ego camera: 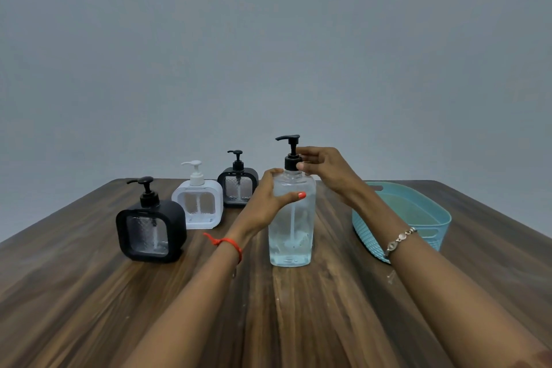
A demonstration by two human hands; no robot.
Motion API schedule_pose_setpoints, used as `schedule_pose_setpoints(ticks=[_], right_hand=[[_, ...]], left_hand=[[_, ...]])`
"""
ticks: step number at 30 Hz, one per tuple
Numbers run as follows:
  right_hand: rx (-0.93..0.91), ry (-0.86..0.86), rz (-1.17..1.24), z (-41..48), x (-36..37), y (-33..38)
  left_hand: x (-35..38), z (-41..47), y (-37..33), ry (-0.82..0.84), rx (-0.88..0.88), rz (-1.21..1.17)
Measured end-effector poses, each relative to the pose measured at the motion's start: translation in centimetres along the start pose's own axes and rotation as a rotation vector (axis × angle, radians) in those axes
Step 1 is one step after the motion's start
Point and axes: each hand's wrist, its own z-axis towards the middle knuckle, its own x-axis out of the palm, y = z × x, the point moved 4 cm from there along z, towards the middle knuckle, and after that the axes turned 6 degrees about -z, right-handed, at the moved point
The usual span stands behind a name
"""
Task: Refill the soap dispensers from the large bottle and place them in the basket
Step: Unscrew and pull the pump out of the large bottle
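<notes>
Bottle [292, 218], clear and large, stands upright on the wooden bench [328, 308], near its middle, with clear liquid filling the lower part and a pump tube visible inside. The left hand [268, 200] wraps the bottle's upper body from the left, thumb across the front with an orange-painted nail, its fingers clenched around the bottle. The right hand [324, 169] reaches in from the right at the neck, its fingers pinching the black collar of the pump [291, 152], whose spout points left.

Three square dispensers stand to the left of the bottle, in a row running away from the camera. The nearest is black [150, 230] with a black pump, the middle one is white [198, 203] with a white pump, and the far one is black [238, 190], just behind the left hand. Each has a clear window in front, and all are upright with pumps on.

To the right, well apart from the bottle, lies a teal basket [436, 218], partly hidden by the right forearm. A red thread circles the left wrist, a silver bracelet the right.
</notes>
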Motion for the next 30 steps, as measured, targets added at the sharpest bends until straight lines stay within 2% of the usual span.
schedule_pose_setpoints(ticks=[3, 6, 8, 11, 17, 21, 23, 30], right_hand=[[0.027, -0.008, 0.002, -0.1, -0.1, 0.0], [0.025, -0.128, -0.218, -0.1, 0.5, 0.3], [0.007, -0.19, -0.276, -0.1, 0.9, 0.8], [0.037, -0.183, -0.2, 0.1, 1.0, 1.1], [0.153, 0.018, 0.046, 0.3, -0.3, 0.6], [0.111, -0.082, -0.16, 0.1, 0.3, 1.0], [0.09, -0.14, -0.19, 0.3, 0.6, 1.2], [0.227, -0.001, 0.088, 0.6, -0.5, 0.8]], left_hand=[[0.1, -0.2, -0.2, 0.005, 0.001, -0.017], [0.2, -0.4, -0.4, 0.008, 0.01, -0.013], [0.2, -0.5, -0.5, 0.017, 0.007, -0.015], [0.2, -0.7, -0.7, 0.019, 0.003, -0.025], [0.3, -0.8, -1.0, 0.016, -0.011, -0.032], [0.4, -0.8, -1.2, 0.023, -0.005, -0.065], [0.5, -0.9, -1.2, 0.025, -0.005, -0.068], [0.5, -0.7, -1.1, 0.014, -0.003, -0.079]])
